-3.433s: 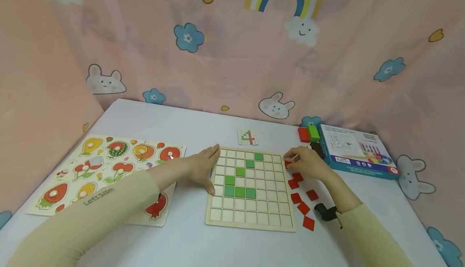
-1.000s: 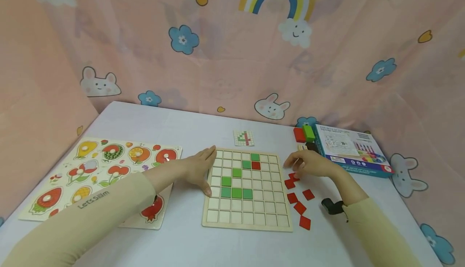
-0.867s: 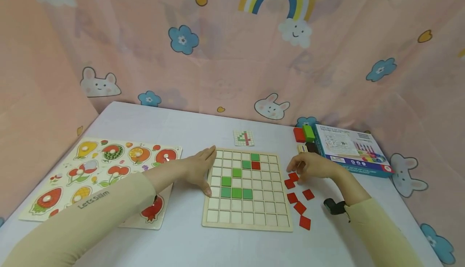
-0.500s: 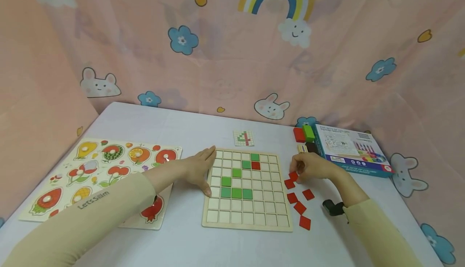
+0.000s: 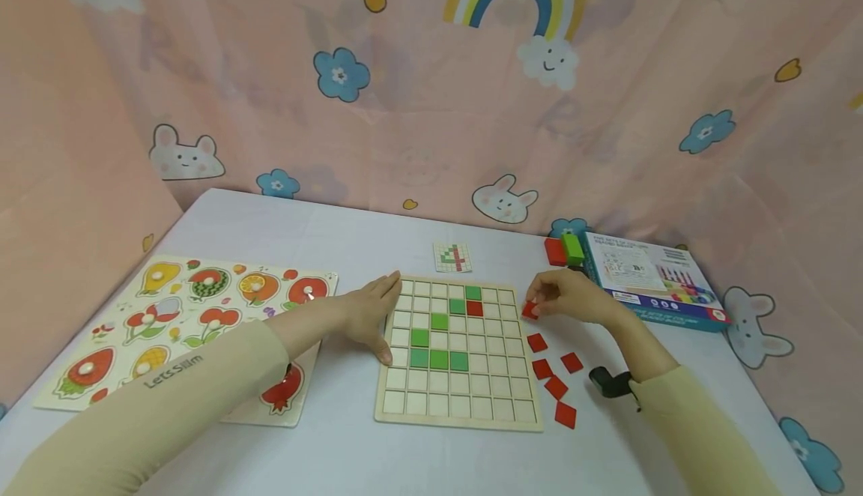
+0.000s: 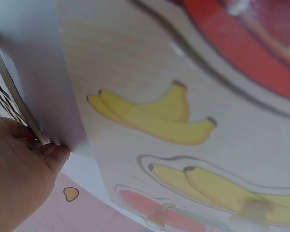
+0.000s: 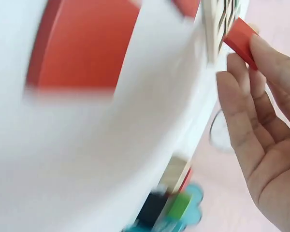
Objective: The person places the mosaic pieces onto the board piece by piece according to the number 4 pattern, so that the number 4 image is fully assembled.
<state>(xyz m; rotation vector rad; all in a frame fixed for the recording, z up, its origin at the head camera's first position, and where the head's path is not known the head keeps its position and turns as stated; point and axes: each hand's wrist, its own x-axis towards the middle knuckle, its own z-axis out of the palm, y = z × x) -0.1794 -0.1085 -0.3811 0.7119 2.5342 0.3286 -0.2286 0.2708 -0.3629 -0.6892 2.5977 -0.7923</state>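
Observation:
A wooden grid board lies mid-table, with several green tiles and one red tile in its cells. My left hand rests against the board's left edge, thumb and fingers spread along it; the left wrist view shows the hand at that edge. Just off the board's right edge, my right hand pinches another red tile between thumb and fingers. The right wrist view shows this pinched tile tilted and lifted. Several loose red tiles lie right of the board.
A small pattern card lies behind the board. Left of it is a fruit puzzle board, partly under the left arm. At back right stand a red block, a green block and a blue box.
A red tile has appeared in the grid beside the upper green ones. My right hand has since taken another red tile from the pile and moved it toward the board. My left hand stays put.

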